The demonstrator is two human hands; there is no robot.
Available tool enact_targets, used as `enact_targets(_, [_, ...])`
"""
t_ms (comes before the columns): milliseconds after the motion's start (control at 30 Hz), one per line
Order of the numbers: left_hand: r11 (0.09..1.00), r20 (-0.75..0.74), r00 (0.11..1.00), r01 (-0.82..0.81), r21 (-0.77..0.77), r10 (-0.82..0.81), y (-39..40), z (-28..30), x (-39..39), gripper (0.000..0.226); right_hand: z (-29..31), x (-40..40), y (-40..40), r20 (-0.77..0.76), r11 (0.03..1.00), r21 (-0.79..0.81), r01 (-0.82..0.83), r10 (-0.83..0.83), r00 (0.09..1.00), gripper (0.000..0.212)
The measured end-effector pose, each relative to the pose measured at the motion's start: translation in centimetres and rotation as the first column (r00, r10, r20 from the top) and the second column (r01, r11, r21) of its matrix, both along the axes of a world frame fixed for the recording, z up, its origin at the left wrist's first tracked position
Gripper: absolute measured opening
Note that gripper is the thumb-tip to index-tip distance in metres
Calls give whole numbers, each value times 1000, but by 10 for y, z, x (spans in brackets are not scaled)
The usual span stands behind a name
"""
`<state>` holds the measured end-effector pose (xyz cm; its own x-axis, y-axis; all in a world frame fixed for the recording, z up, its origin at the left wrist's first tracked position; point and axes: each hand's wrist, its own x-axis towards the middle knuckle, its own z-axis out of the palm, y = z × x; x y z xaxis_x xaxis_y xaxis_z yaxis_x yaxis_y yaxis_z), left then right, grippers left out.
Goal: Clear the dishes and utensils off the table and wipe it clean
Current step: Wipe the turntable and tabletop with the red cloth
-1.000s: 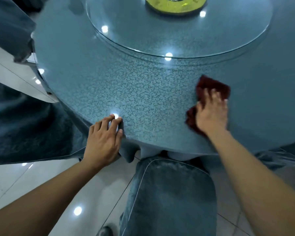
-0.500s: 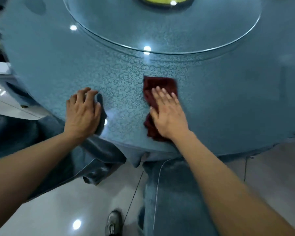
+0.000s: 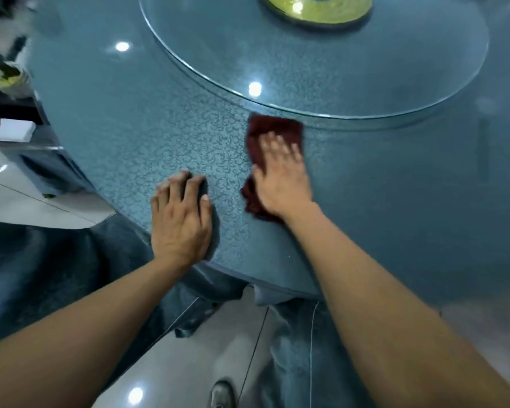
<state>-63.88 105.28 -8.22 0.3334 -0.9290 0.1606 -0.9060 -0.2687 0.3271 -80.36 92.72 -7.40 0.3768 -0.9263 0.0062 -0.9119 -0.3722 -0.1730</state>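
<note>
The right hand (image 3: pixel 281 178) lies flat on a dark red cloth (image 3: pixel 273 132), with the fingers straight and spread, and it presses the cloth down on the table (image 3: pixel 136 136). The cloth sits on the blue patterned table surface, just in front of the edge of the round glass turntable (image 3: pixel 315 63), and it sticks out beyond the fingertips and also beside the wrist on the left. The fingers of this hand are a little blurred. The left hand (image 3: pixel 181 219) rests on the table near its front edge, just left of the cloth but not touching it; its fingers are extended, slightly bent, and it holds nothing. In the middle of the turntable there is a yellow-green round base (image 3: pixel 315 10), only partly visible at the top. On the far left, beside the table, stands a small white box (image 3: pixel 14 131) on a shelf, and above it a blurred cup-like thing (image 3: pixel 9 79) with something yellow-green inside. Below the table, a shoe (image 3: pixel 223 393) is visible on the shiny floor (image 3: pixel 189 363).
</note>
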Motion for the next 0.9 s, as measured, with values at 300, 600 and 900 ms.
enact_targets(300, [999, -13, 1000, 2, 50, -1, 0, 2, 4, 47, -5, -93, -20, 33, 984, 10, 178, -178, 983, 74])
enact_targets(600, [999, -35, 999, -1, 32, 2, -1, 4, 4, 45, -4, -33, 46, 75, 990, 23, 137, -139, 987, 75])
enact_targets(900, [999, -13, 1000, 4, 54, -4, 1, 4, 6, 45, -5, -132, 100, 67, 993, 37, 114, -116, 991, 67])
